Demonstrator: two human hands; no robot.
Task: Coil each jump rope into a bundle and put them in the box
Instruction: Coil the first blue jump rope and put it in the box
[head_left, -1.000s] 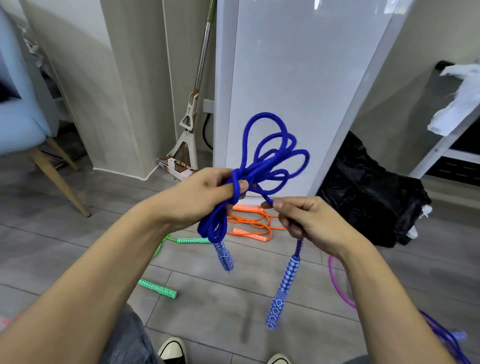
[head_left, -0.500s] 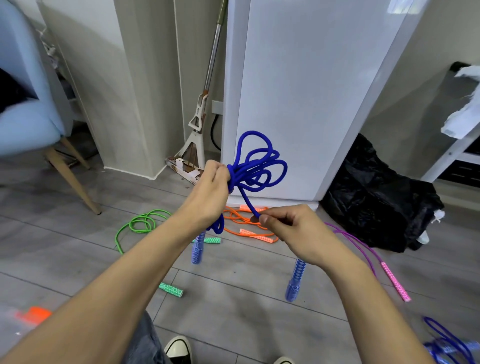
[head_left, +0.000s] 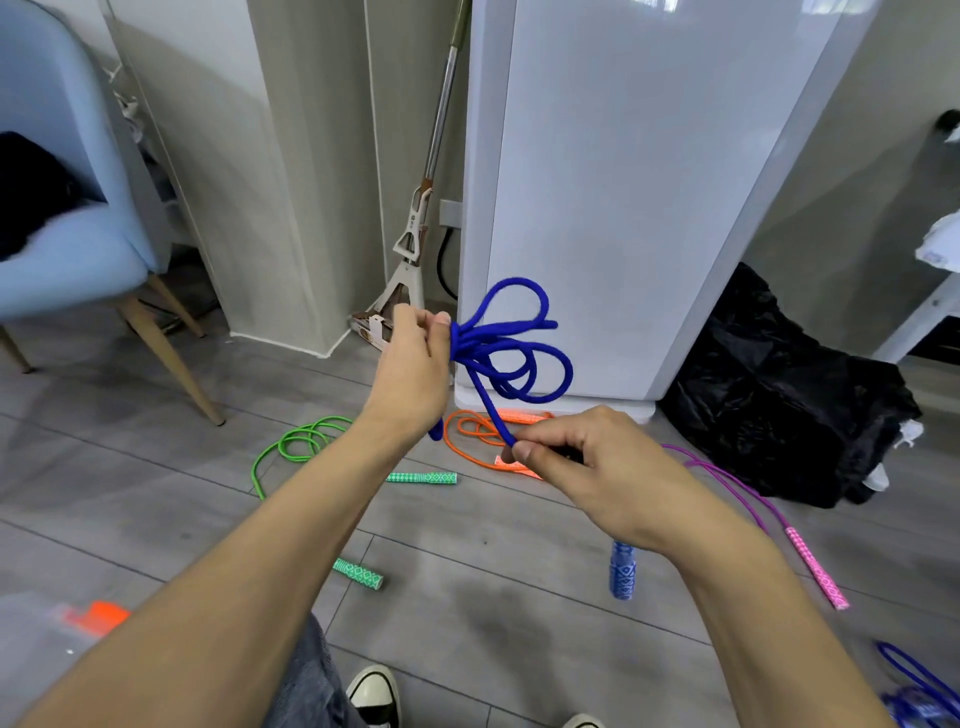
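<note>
A blue jump rope is held in the air before a white cabinet: its gathered loops are gripped by the left hand, fingers curled around the bunch, while a free strand is pinched by the right hand, below which one blue handle hangs. Green, orange and pink ropes are spread on the grey floor.
</note>
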